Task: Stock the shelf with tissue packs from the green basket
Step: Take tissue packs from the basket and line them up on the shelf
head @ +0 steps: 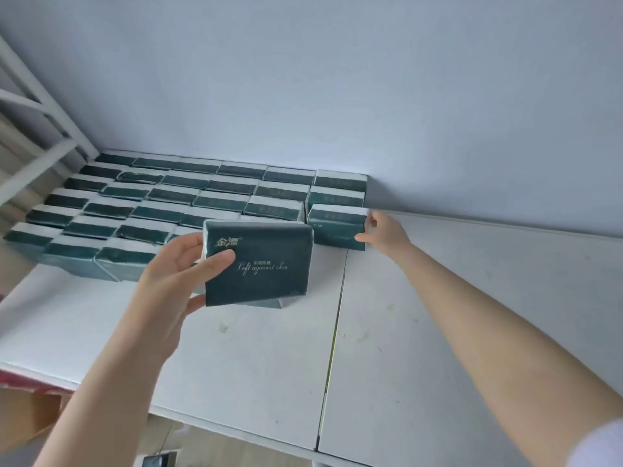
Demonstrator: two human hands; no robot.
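Evidently the dark green plastic-wrapped tissue pack (258,262) in the left hand (175,264) is light and soft: thumb across its printed face, fingers closed behind its left edge, it hangs above the white shelf board (438,332) with no sign of strain. The film looks smooth and probably a little slippery, so a broad pinch across a short edge, as here, seems the safest hold; squeezing the middle would only dent it.

The right hand (382,230) is mostly open, fingertips and thumb touching the right end of the front pack of the right-hand column (337,227), apparently squaring it against the stocked rows of matching packs (168,203) that fill the back left of the shelf. The green basket is out of view.

Gold characters "金漂" sit top left on the held pack; below runs script reading roughly "Soft against skin".
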